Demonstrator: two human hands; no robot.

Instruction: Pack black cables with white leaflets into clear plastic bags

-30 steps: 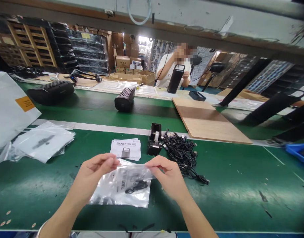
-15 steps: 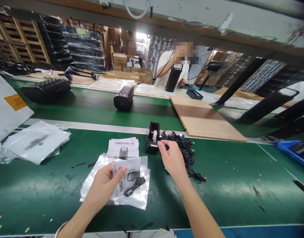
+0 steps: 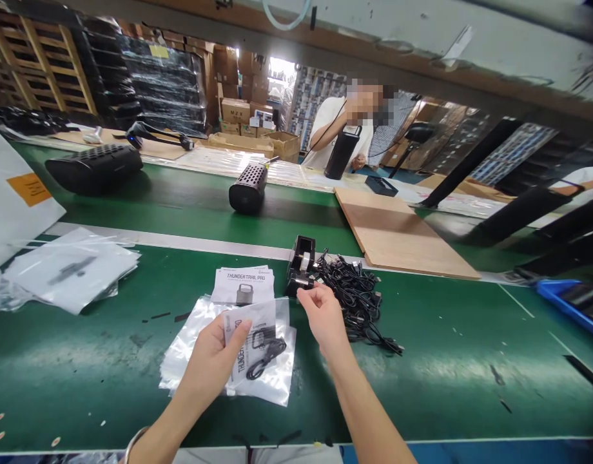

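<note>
Reference point: the black tape dispenser (image 3: pixel 301 264), standing on the green desk (image 3: pixel 446 386).

Left hand (image 3: pixel 219 348): closed, thumb on top, gripping a clear bag (image 3: pixel 281 316). Bag lies left of the dispenser and on the person's side of it. Visible through the film: a printed leaflet (image 3: pixel 262 316), lettering turned sideways, and a coiled black cable (image 3: pixel 266 358).

Right hand (image 3: pixel 323 316): thumb and fingertips drawn together just at the dispenser's near end. Cannot tell whether any tape is between them.

Below the held bag: a stack of clear bags (image 3: pixel 185 348), left of the dispenser and nearer the person. Booklets (image 3: pixel 238 282) headed "THUNDERTRAIL PRO" lie left of the dispenser, next to it. Tangled black cables (image 3: pixel 357 290) are heaped just to its right.

Further out: a wooden board (image 3: pixel 403 235) beyond the dispenser, to the right; a black perforated unit (image 3: pixel 248 187) beyond it, to the left; a second, larger unit (image 3: pixel 93 169) well to the left. Filled-looking bags (image 3: pixel 74 267) lie well left of the dispenser, a blue tray (image 3: pixel 574 306) well right. Past the dispenser, a co-worker (image 3: pixel 340 122) is beside an upright black cylinder (image 3: pixel 342 154) with a handle.
</note>
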